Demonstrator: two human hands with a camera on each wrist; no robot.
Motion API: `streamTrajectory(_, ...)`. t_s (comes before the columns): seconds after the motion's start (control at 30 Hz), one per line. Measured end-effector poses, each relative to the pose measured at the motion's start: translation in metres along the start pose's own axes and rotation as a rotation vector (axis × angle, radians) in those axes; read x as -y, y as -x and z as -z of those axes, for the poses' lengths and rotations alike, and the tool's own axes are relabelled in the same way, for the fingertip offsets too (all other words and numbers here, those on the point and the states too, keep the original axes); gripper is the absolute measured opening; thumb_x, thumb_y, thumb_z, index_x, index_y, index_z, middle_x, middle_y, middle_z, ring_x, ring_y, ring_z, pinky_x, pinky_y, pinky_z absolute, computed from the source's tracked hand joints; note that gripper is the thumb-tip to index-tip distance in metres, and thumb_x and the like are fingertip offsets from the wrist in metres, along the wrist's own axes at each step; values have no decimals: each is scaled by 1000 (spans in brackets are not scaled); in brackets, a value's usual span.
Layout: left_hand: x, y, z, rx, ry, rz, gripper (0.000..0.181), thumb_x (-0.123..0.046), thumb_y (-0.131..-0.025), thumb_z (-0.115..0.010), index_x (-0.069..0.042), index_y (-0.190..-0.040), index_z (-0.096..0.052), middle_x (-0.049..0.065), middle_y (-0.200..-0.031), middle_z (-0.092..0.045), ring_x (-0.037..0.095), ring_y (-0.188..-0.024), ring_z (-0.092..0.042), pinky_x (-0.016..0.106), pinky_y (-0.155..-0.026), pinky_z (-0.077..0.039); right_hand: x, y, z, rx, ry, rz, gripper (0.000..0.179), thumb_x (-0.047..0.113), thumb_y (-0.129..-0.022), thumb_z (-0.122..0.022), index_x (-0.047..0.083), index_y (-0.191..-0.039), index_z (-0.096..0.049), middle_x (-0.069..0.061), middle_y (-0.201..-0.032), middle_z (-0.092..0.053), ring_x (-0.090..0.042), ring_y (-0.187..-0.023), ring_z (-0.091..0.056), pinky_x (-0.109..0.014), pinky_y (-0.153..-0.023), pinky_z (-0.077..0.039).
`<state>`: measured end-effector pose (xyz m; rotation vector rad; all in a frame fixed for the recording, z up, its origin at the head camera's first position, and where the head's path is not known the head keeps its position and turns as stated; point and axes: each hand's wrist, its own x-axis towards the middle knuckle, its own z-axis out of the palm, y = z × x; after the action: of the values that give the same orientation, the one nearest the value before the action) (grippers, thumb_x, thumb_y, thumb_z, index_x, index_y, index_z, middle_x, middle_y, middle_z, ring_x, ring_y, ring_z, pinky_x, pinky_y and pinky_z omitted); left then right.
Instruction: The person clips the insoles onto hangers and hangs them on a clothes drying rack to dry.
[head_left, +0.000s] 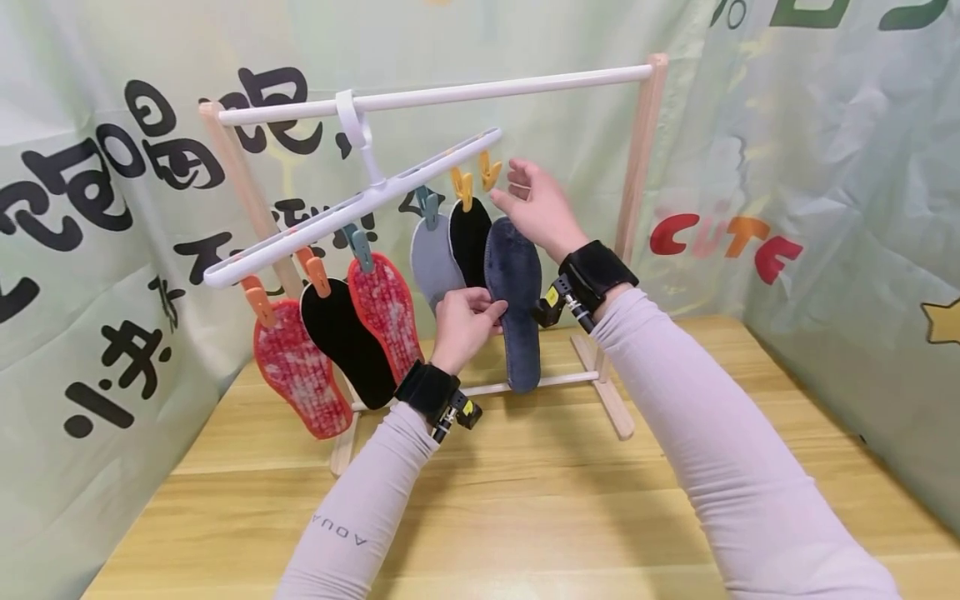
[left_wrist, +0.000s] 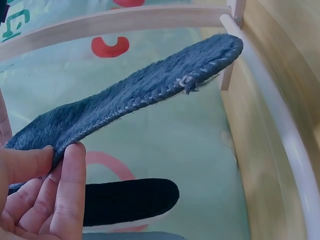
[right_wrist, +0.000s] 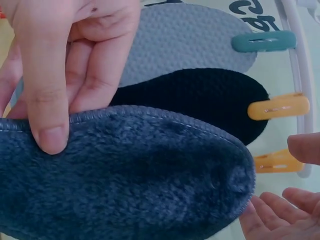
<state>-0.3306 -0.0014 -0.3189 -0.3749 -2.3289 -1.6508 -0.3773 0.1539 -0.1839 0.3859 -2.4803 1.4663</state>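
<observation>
My left hand (head_left: 467,327) pinches the edge of a dark blue fuzzy insole (head_left: 513,300) between thumb and fingers. The insole stands upright in front of the hanger, its wide end up. In the left wrist view its stitched rim and a loose tuft show. At that wide end is my right hand (head_left: 542,204), fingers spread and loosely bent, beside the last yellow clothespin (head_left: 490,171). In the right wrist view the thumb is close to this clothespin (right_wrist: 275,162); whether they touch I cannot tell. The clothespin hangs from the white hanger (head_left: 375,193), partly behind the insole.
Along the hanger, clothespins hold a grey insole (head_left: 435,258), black insoles (head_left: 468,237) and red patterned insoles (head_left: 296,358). The hanger tilts on the white bar (head_left: 502,87) of a wooden-legged rack (head_left: 641,167). The rack stands on a wooden table (head_left: 525,500), before a printed cloth (head_left: 825,167).
</observation>
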Motion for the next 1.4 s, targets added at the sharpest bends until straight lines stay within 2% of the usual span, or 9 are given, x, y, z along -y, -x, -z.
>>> streamTrajectory(0.13, 1, -1, 2, 5, 19, 5, 17, -9, -98, -78, 0, -86, -69, 20, -86, -78, 40, -76, -80, 37, -67, -69, 2, -1, -5, -6, -17, 7, 72, 28, -109, -64, 11, -170, -29, -12, -170, -45, -26, -154, -50, -36, -125, -46)
streamTrajectory(0.33, 1, -1, 5, 1, -28, -10, 18, -10, -97, -78, -1, -84, -70, 19, -85, -79, 37, -74, -81, 26, -60, -66, 3, -3, -12, -16, -16, 21, 69, 27, -110, -63, 11, -169, -31, -12, -168, -48, -26, -152, -53, -36, -124, -48)
streamTrajectory(0.53, -1, 0, 5, 2, -49, -23, 18, -9, -97, -78, -2, -83, -70, 18, -83, -80, 34, -71, -81, 29, -61, -66, 2, -2, -14, -29, -21, 51, 66, 29, -110, -63, 9, -167, -36, -14, -161, -55, -28, -147, -57, -38, -121, -50)
streamTrajectory(0.8, -2, 0, 4, 7, -42, -24, 18, -10, -98, -78, -2, -84, -70, 18, -83, -79, 28, -69, -80, 43, -69, -69, 1, 1, -10, -50, 2, 104, 71, 48, -109, -60, 11, -166, -40, -18, -151, -63, -31, -140, -62, -43, -119, -50)
streamTrajectory(0.97, -2, 1, 4, 13, -37, -35, 19, -11, -98, -78, -2, -82, -70, 17, -82, -78, 23, -67, -80, 33, -65, -68, 2, 4, -8, -64, 2, 121, 67, 49, -111, -55, 10, -164, -43, -19, -143, -68, -30, -134, -65, -43, -117, -51)
streamTrajectory(1.17, -5, 3, 4, 31, -12, -34, 19, -11, -98, -78, -2, -84, -69, 16, -82, -76, 20, -66, -78, 30, -66, -68, 0, 9, -4, -66, -8, 130, 60, 46, -115, -47, 9, -163, -45, -17, -138, -69, -30, -128, -65, -44, -113, -50)
streamTrajectory(1.27, -7, 5, 4, 36, -11, -31, 19, -11, -98, -78, -1, -84, -70, 16, -83, -76, 24, -69, -79, 29, -66, -67, -1, 10, -2, -70, 8, 141, 54, 45, -115, -45, 8, -153, -56, -16, -134, -69, -29, -126, -64, -43, -113, -49)
streamTrajectory(1.4, -8, 8, 4, 37, -27, -29, 20, -12, -98, -79, -1, -83, -70, 17, -83, -77, 27, -70, -80, 29, -65, -67, -4, 13, 1, -63, 23, 164, 47, 45, -116, -43, 7, -132, -65, -15, -126, -69, -28, -121, -62, -42, -109, -49)
